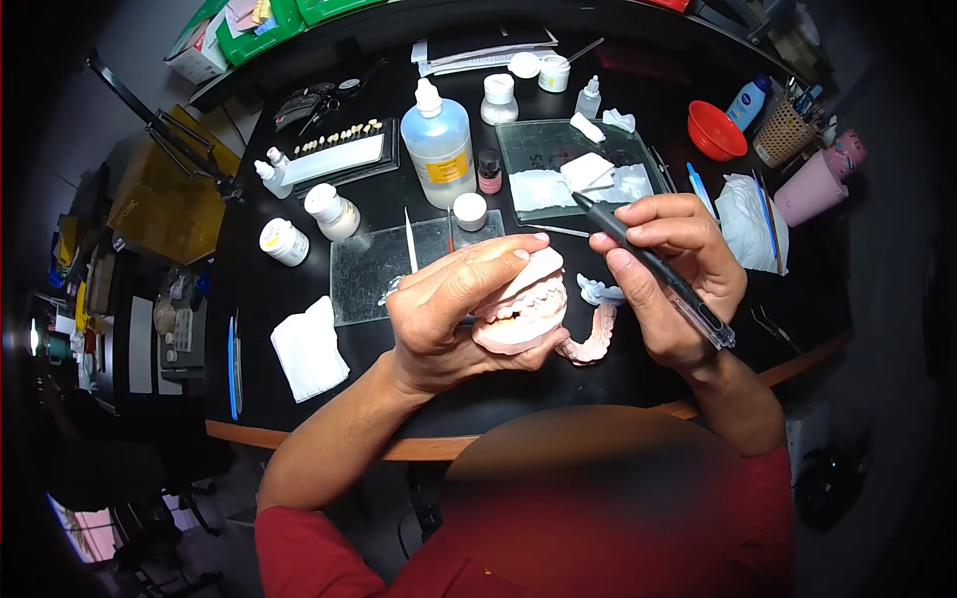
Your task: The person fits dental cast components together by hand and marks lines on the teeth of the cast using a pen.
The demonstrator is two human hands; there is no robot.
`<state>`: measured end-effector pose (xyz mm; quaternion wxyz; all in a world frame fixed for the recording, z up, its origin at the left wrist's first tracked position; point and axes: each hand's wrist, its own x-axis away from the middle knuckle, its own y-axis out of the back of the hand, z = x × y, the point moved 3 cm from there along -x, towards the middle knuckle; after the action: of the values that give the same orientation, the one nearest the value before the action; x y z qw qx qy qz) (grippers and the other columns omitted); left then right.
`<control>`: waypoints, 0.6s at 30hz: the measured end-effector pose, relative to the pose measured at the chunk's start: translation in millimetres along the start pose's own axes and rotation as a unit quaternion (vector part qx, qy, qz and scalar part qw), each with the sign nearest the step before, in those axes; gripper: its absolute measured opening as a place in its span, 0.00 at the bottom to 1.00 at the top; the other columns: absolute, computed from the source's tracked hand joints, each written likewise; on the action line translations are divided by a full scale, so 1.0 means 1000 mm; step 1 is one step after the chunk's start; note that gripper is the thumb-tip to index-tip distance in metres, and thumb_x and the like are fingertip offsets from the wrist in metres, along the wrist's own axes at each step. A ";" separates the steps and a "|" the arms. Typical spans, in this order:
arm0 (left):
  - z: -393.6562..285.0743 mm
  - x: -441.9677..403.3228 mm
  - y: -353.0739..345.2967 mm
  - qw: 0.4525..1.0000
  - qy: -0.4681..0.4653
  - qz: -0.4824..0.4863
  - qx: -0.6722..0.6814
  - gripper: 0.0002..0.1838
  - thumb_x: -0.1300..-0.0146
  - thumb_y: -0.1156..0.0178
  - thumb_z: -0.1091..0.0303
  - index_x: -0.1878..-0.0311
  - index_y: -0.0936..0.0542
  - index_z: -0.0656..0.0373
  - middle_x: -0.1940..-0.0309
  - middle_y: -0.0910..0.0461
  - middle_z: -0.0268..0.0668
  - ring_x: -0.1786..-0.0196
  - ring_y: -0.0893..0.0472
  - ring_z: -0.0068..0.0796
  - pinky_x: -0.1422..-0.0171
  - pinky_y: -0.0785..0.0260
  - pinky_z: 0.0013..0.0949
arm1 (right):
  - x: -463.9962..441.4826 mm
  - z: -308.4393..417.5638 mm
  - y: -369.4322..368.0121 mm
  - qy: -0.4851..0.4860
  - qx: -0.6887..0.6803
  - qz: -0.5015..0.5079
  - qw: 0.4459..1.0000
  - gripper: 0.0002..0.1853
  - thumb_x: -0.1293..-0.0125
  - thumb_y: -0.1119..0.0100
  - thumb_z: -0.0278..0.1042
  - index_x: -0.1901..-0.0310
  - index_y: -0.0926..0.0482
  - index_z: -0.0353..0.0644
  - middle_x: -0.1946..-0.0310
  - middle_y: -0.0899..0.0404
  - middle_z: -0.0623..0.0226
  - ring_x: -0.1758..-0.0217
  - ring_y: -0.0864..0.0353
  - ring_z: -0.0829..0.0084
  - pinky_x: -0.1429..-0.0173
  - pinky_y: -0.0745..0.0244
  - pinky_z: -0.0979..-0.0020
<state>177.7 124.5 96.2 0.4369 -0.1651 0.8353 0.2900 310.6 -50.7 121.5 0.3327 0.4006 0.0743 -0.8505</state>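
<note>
A pale pink dental model (526,317), its upper and lower halves together, is held up by my left hand (449,309), with fingers over its top and the thumb side beneath. My right hand (683,269) grips a black pen (653,261) between thumb and fingers, its tip pointing up and left, apart from the model. Just behind the model lie a pink arch-shaped piece (594,339) and a bluish-white tooth piece (600,290) on the black table.
Glass slabs (369,269) (528,149) lie beyond my hands. Around them stand a large bottle (439,149), white jars (284,242), a shade guide (339,149), a red bowl (716,131) and a pink cup (812,186). Folded tissue (309,349) lies at left.
</note>
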 end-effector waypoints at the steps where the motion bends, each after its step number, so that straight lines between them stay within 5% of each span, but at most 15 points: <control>1: 0.000 0.000 0.000 1.000 -0.003 0.002 0.001 0.39 0.54 0.14 0.66 0.40 0.24 0.67 0.48 0.15 0.62 0.44 0.12 0.49 0.42 0.17 0.41 | 0.001 0.001 0.000 0.001 0.006 0.004 1.000 0.12 0.39 0.33 0.13 0.54 0.21 0.31 0.50 0.21 0.50 0.51 0.12 0.67 0.47 0.13 0.70; 18: -0.003 -0.002 -0.002 1.000 -0.009 0.008 0.001 0.39 0.54 0.13 0.64 0.41 0.24 0.68 0.49 0.15 0.60 0.46 0.11 0.46 0.44 0.16 0.40 | 0.005 0.008 -0.002 -0.010 -0.109 0.069 0.992 0.11 0.36 0.36 0.17 0.53 0.25 0.31 0.51 0.24 0.51 0.52 0.17 0.72 0.47 0.15 0.71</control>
<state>177.7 121.0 98.7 0.4422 -0.1550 0.8331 0.2940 302.3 -54.8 122.8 0.4331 0.3574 0.1352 -0.8163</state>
